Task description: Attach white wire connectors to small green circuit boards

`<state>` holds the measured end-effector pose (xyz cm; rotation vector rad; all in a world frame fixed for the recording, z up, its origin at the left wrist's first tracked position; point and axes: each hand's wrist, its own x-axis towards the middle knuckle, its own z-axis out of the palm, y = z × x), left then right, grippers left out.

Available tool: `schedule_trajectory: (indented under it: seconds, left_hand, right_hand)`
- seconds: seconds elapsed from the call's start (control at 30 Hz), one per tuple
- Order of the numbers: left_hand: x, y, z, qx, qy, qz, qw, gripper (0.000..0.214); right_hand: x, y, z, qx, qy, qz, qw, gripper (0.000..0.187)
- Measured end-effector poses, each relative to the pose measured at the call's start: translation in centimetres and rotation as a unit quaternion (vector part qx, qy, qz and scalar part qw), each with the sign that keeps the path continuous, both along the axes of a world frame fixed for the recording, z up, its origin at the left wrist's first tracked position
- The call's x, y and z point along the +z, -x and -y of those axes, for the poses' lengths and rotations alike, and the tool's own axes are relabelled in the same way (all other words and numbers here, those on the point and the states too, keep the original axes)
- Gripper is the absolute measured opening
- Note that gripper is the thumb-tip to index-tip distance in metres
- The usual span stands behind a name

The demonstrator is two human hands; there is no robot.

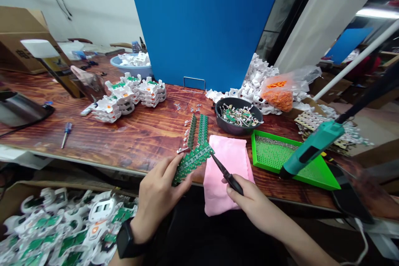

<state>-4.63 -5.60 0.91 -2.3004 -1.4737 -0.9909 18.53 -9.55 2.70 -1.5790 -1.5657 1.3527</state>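
My left hand, with a black watch on its wrist, grips a long green circuit board panel between thumb and fingers, tilted above the table's front edge. In my right hand is a slim black pointed tool; its exact kind is unclear. The tool's tip meets or nearly meets the panel's right end. Just beyond, a green board strip lies beside another strip with white connectors along its left side. Under the tool, a folded pink cloth hangs over the table edge.
A dark bowl of wired parts and a green tray stand right, with a teal electric screwdriver hanging over the tray. White housings are stacked left, near a small screwdriver. A blue panel rises behind.
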Motion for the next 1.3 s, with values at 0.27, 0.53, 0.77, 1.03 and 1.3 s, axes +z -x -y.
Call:
schedule_trajectory:
  seconds: [0.27, 0.53, 0.77, 1.03, 1.3]
  left_hand:
    - [-0.7, 0.1, -0.3, 0.0, 0.001, 0.016, 1.0, 0.042]
    - [-1.6, 0.9, -0.7, 0.032, -0.02, -0.003, 0.999, 0.042]
    - [-0.9, 1.0, -1.0, 0.028, -0.021, -0.007, 0.999, 0.041]
    - [0.1, 0.2, -0.5, 0.023, -0.007, -0.01, 1.0, 0.041]
    - [0.2, 0.1, -0.2, 0.019, -0.011, -0.021, 1.0, 0.042]
  right_hand:
    - [0.4, -0.4, -0.4, -0.004, 0.147, -0.246, 0.958, 0.026]
    - [1.9, -4.9, -9.0, -0.064, 0.182, -0.462, 0.866, 0.027]
    - [0.9, -2.6, -5.2, -0.046, 0.222, -0.398, 0.889, 0.036]
    - [0.2, -0.9, 0.0, 0.054, 0.134, -0.147, 0.979, 0.028]
    - [0.4, -0.2, 0.0, 0.082, 0.055, -0.04, 0.994, 0.028]
